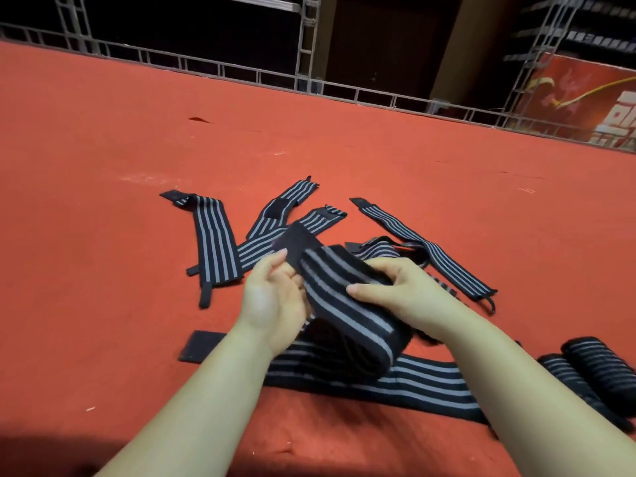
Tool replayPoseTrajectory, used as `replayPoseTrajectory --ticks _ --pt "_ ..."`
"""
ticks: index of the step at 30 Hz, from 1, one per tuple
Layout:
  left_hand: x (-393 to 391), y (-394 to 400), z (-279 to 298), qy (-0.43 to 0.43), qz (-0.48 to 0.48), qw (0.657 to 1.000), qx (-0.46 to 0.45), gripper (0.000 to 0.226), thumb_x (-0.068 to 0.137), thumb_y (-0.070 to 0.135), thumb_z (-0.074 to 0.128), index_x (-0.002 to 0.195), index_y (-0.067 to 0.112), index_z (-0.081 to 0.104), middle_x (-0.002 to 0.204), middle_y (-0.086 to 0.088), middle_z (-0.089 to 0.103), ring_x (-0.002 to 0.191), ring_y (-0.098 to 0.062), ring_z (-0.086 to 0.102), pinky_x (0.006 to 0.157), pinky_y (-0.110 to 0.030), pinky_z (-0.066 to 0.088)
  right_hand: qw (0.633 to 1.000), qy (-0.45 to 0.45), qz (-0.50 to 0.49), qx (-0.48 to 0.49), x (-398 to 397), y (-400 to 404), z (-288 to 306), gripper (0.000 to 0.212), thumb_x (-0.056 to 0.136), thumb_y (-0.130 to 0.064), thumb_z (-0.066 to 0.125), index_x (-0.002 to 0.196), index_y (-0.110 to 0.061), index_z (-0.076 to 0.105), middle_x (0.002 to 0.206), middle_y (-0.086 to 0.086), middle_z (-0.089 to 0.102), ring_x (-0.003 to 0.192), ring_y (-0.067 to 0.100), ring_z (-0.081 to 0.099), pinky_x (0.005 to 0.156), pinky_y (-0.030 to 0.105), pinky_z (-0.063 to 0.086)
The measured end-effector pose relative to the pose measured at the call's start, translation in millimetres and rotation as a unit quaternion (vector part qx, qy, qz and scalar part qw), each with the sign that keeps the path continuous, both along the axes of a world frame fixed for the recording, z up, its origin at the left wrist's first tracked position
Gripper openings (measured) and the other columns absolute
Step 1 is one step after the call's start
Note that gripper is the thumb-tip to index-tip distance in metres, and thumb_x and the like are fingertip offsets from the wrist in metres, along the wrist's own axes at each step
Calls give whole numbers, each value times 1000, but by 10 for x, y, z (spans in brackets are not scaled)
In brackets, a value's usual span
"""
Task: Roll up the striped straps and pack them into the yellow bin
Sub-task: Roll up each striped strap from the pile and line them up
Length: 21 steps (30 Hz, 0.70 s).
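Item 1: rolled strap (347, 304), black w/ grey stripes, held above the red carpet (103, 201) at centre, between both hands. Left hand (272, 297) grips the roll's left end, fingers curled round it, index tip on the loose black velcro flap (292, 242) sticking up-left. Right hand (409, 297) clamps the roll's right side, thumb pressed across the striped face, other fingers wrapped behind, mostly hidden. Item 2: flat strap (413, 383) lying on carpet directly under the hands, running L–R, its black end patch (201, 346) near the left forearm; partly covered by roll and arms. Item 3: loose straps spread flat beyond the hands, toward carpet's far edge: one at left (215, 242) w/ thumb loop at its near end; two crossing in the middle (285, 204); one long one at right (430, 249), angled toward the right edge; a bunched one (378, 247) just behind the right hand, partly blocked by it. Item 4: two finished rolls (592, 370) side by side, touching, at carpet's right edge near the right forearm, partly cut off by frame. Surrounds: metal truss rail (241, 72) along carpet's far edge, upright truss posts (308, 43), red banner (585, 105) at far right corner. Yellow bin not in view.
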<state>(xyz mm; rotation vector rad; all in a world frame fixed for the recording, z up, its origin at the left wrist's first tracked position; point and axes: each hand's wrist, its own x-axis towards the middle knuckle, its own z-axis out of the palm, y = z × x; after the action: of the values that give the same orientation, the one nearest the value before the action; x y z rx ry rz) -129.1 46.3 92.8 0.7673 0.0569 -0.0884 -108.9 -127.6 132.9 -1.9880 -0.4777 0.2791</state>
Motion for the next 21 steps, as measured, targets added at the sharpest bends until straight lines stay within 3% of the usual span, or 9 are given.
replayPoseTrajectory --ticks 4,8,11,14,15,19,21 --pt "-44 3 -33 8 111 986 121 21 97 22 48 92 17 67 74 -1 72 71 -13 70 65 -28 54 988 120 55 -81 -22 -109 23 22 83 -23 71 104 -15 71 101 6 74 94 25 70 86 36 54" --pt "-108 155 -186 1 73 947 314 27 99 27 43 90 20 67 80 0 72 71 -12 69 62 -27 57 987 70 6 -144 51 -214 125 24 75 -33 76 88 -14 72 86 2 75 82 19 71 75 30 54" --pt "-203 360 -305 17 41 888 459 31 95 28 51 71 11 61 53 3 65 45 -5 57 45 -19 46 973 21 -2 -231 64 -157 83 32 73 -44 75 78 -13 69 76 3 72 70 12 66 69 31 52" --pt "-273 659 -471 38 77 791 606 49 84 36 65 46 11 48 36 1 51 35 -9 41 47 -24 35 957 23 26 -287 36 76 -169 36 76 -47 73 76 -11 67 73 9 68 66 12 61 67 33 51" --pt "-295 752 -508 52 85 783 614 49 83 36 67 46 10 48 39 0 53 37 -10 41 48 -24 35 955 24 32 -294 37 165 -260 36 77 -47 72 75 -11 67 70 8 66 65 11 59 66 31 49" --pt "-306 1061 -617 116 43 818 562 33 94 24 54 66 10 60 55 0 64 51 -10 58 47 -19 46 961 55 40 -269 103 521 -544 26 80 -43 70 78 -17 69 69 -6 65 63 7 58 60 19 45" --pt "-283 1219 -689 133 41 811 568 30 96 22 52 70 11 61 65 -5 64 59 -17 60 54 -24 50 961 65 38 -267 152 668 -652 25 81 -42 70 79 -18 69 69 -8 64 62 5 57 59 18 43"
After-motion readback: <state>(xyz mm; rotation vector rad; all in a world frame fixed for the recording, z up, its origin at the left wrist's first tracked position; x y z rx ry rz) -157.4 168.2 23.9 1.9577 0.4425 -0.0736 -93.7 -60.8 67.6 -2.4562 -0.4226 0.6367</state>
